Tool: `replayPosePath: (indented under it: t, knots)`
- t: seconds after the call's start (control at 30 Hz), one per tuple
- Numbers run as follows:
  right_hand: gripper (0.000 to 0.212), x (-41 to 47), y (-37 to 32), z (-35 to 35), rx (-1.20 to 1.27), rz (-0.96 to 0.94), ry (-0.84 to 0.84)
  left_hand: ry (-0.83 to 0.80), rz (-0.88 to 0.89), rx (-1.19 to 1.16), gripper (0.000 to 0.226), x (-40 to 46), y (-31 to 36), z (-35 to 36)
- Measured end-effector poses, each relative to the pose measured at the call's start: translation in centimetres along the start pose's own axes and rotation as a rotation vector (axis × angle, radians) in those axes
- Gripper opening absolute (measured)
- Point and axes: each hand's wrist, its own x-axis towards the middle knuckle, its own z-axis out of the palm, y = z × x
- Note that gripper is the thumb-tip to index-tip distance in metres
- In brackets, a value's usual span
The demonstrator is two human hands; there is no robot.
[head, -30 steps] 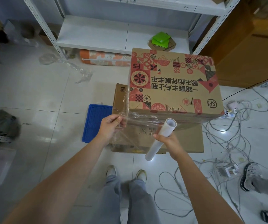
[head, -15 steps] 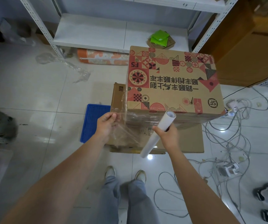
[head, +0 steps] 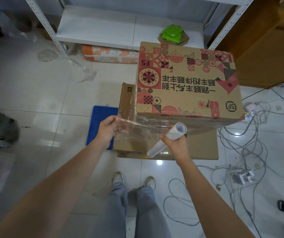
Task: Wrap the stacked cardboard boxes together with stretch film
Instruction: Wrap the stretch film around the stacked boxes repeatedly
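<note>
two cardboard boxes sit stacked on the tiled floor just in front of the person's feet: a printed top box with red patterns rests on a plainer lower box, whose near edge juts out toward the viewer. the left hand pinches the loose end of the stretch film between thumb and curled fingers, off the stack's near left corner, seemingly so the sheet stays taut and anchored while more is fed out. the right hand has its fingers wrapped round the middle of the film roll, held tilted in front of the near face; that angle probably lets the film peel off flat across the seam between the boxes. film already clings in wrinkled bands along the near face of the top box, and a strip runs up its left edge, so the wrapping looks begun but far from complete. a blue plastic tray lies on the floor beside the stack's left side, crumpled film scraps lie farther left toward the white shelf unit, and tangled cables spread over the floor to the right, a likely snag if the person walks round the stack.
</note>
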Motion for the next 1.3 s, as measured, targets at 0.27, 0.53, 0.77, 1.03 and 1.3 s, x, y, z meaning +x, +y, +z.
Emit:
replayPosePath:
  t: [0.27, 0.53, 0.77, 1.03, 1.3]
  knots:
    - [0.016, -0.7, -2.1, -0.6, -0.119, -0.01, -0.181, -0.09, 0.007, 0.026, 0.025, 0.2, 1.0, -1.6]
    - [0.01, -2.1, -7.3, -1.3, 0.017, -0.045, -0.396, 0.149, -0.264, -0.369, 0.062, -0.6, -3.9, -2.5]
    - [0.024, -2.3, -9.3, -2.8, -0.004, -0.006, -0.409, -0.086, -0.863, -0.825, 0.101, -10.6, -13.0, 5.7]
    - [0.01, -2.2, -9.8, -5.2, -0.069, 0.011, -0.272, -0.075, -0.602, -0.843, 0.04, -12.0, -11.5, 7.0]
    - [0.015, -1.5, -10.5, -5.0, -0.097, 0.002, -0.18, -0.002, -0.528, -0.803, 0.026, -11.1, -10.0, 4.9]
